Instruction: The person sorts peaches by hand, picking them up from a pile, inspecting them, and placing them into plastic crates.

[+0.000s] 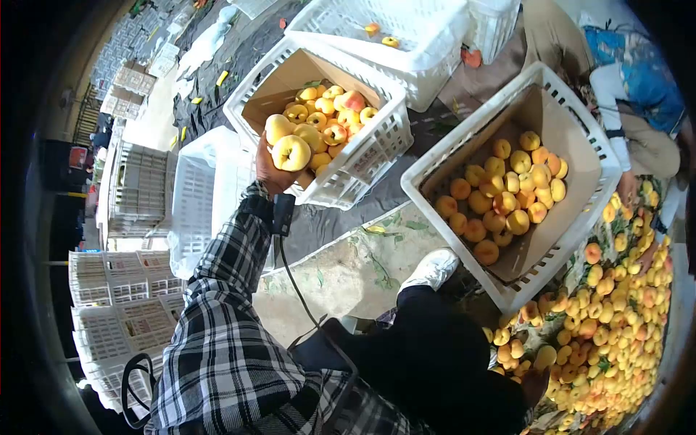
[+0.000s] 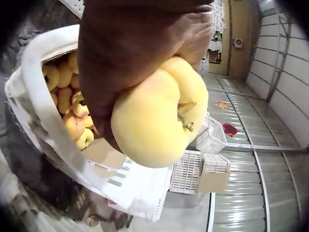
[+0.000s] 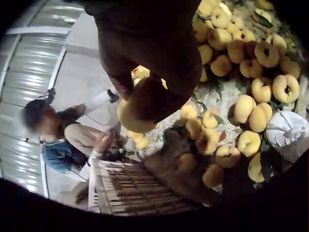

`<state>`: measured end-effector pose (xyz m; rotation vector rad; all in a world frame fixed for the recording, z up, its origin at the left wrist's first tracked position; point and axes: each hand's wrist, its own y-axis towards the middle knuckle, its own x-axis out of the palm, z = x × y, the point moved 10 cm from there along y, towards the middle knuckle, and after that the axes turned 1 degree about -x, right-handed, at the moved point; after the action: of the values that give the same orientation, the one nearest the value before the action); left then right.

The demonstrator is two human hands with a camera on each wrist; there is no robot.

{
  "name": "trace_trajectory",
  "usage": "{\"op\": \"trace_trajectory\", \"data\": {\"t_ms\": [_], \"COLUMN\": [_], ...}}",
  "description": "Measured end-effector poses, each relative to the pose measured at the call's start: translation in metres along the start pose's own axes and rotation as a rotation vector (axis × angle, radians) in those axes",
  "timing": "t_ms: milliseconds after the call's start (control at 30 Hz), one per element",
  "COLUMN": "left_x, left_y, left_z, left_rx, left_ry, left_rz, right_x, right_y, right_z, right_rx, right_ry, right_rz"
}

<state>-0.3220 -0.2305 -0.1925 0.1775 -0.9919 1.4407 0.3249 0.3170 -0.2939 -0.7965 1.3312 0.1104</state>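
Black-and-white plaid sleeve (image 1: 217, 312) up front; left hand (image 1: 272, 174) grips pale-yellow round fruit (image 1: 291, 153) by cardboard-lined white plastic crate (image 1: 373, 148). Right hand (image 3: 152, 53) holds smooth yellow fruit (image 3: 133, 118) near yellow-orange fruit pile (image 1: 627, 326).

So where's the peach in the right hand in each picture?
Head: the peach is near the bottom, right of the middle, in the right hand.
Left wrist: not in it; another peach is there, in the left hand.
Right wrist: the peach is just left of the middle.
Landmark: the pile of loose fruit shows in head and right wrist.
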Motion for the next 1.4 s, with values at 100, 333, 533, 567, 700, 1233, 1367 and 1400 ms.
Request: {"op": "trace_trajectory", "data": {"t_ms": [100,333,533,567,700,1233,1367,1400], "left_x": [0.01,0.007,-0.02,-0.025,0.009,0.288,0.285,0.294], "left_y": [-0.021,-0.029,0.02,0.024,0.008,-0.268,-0.269,-0.277], "left_z": [0.001,-0.004,0.008,0.01,0.051,-0.287,-0.285,-0.28], "left_rx": [-0.001,-0.145,-0.128,-0.155,0.302,-0.087,-0.076,-0.022], "left_ry": [0.005,-0.254,-0.2,-0.155,0.42,0.853,0.736,0.854], "left_rz": [-0.136,-0.254,-0.113,-0.07,-0.289,-1.207,-1.113,-1.12], "right_x": [-0.027,-0.198,-0.25,-0.246,-0.216,-0.192,-0.205,-0.217], "right_y": [-0.019,-0.066,-0.098,-0.103,-0.089,-0.077,-0.088,-0.094], "right_z": [0.035,-0.046,-0.162,-0.177,-0.212,-0.277,-0.27,-0.265], "right_rx": [0.052,-0.134,-0.31,-0.219,-0.291,-0.405,-0.503,-0.5], "right_ry": [1.317,1.927,1.933,1.962,1.941,2.294,2.001,1.9], "right_rz": [0.039,0.063,-0.029,0.024,-0.076,-0.47,-0.293,-0.228]}}
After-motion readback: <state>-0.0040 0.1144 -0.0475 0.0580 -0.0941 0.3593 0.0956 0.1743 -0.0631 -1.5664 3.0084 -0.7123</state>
